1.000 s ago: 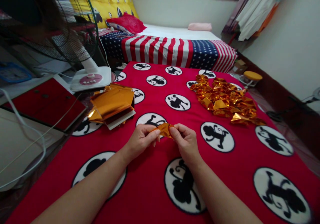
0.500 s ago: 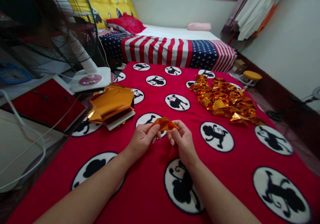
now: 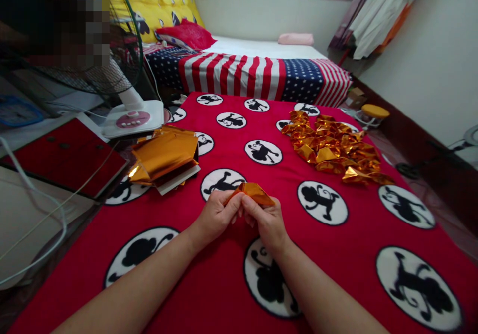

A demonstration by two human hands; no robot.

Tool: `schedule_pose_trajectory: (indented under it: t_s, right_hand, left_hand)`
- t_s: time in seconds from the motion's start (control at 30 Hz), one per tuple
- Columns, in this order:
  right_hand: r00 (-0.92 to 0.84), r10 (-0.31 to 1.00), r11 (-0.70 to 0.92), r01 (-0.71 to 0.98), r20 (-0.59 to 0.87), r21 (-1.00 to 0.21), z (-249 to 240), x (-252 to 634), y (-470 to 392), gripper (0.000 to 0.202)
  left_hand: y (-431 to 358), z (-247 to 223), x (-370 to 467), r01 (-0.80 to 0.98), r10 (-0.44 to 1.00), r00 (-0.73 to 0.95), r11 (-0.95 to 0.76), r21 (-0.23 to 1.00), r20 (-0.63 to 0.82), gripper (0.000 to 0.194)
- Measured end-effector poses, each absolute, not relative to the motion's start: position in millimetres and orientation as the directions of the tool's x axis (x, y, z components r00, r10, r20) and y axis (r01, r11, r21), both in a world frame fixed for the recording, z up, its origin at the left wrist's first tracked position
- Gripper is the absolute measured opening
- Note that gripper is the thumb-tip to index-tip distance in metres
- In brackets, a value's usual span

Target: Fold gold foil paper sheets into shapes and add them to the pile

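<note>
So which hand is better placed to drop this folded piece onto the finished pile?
Probably the right hand: it pinches the folded gold foil piece, and the heap of folded gold foil pieces lies on its side.

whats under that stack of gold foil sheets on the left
Under the stack of gold foil sheets a white board or card sticks out at the front edge, resting on the red monkey-print blanket. How far it runs beneath is covered.
</note>
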State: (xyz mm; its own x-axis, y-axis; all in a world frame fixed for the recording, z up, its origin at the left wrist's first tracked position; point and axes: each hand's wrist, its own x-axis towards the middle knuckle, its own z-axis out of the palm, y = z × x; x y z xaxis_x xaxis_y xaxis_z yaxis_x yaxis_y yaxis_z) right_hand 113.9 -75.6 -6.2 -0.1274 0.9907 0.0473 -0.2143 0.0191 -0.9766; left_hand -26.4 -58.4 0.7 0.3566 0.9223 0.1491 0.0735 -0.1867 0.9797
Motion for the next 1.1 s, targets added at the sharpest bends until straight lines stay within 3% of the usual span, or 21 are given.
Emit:
schedule_pose_trajectory:
  t_s: [0.53, 0.67, 0.83, 0.9, 1.03, 1.1]
  right_hand:
    - [0.003, 0.999, 0.047, -0.324, 0.049, -0.945, -9.0, 120.2, -68.5, 0.044]
    - [0.058, 0.998, 0.052, -0.291, 0.036, -0.955, -8.2, 122.6, -68.0, 0.043]
    - [0.2, 0.98, 0.086, -0.393, 0.006, -0.915, -9.7, 124.1, -63.0, 0.043]
    - [0.223, 0.975, 0.107, -0.389, 0.019, -0.915, -8.8, 122.9, -62.7, 0.042]
    - [0.176, 0.98, 0.135, -0.233, 0.094, -0.963, -4.8, 116.7, -68.6, 0.041]
    - [0.144, 0.981, 0.153, -0.137, 0.133, -0.979, -3.6, 113.1, -72.5, 0.043]
  left_hand:
    - [-57.2, 5.1, -34.2, 0.066, 0.951, 0.296, -0.117, 0.991, 0.092, 0.05]
    - [-50.1, -0.4, -40.6, -0.03, 0.988, 0.103, -0.112, 0.993, 0.115, 0.05]
    - [-41.3, -6.0, -46.7, -0.194, 0.974, -0.177, -0.177, 0.965, 0.143, 0.049]
    - [-43.1, -5.4, -44.0, -0.172, 0.985, -0.102, -0.157, 0.972, 0.141, 0.049]
    - [-54.2, -0.6, -26.3, 0.061, 0.958, 0.283, -0.063, 0.996, 0.043, 0.044]
    - [-59.2, 2.0, -16.7, 0.075, 0.962, 0.258, -0.107, 0.991, 0.084, 0.034]
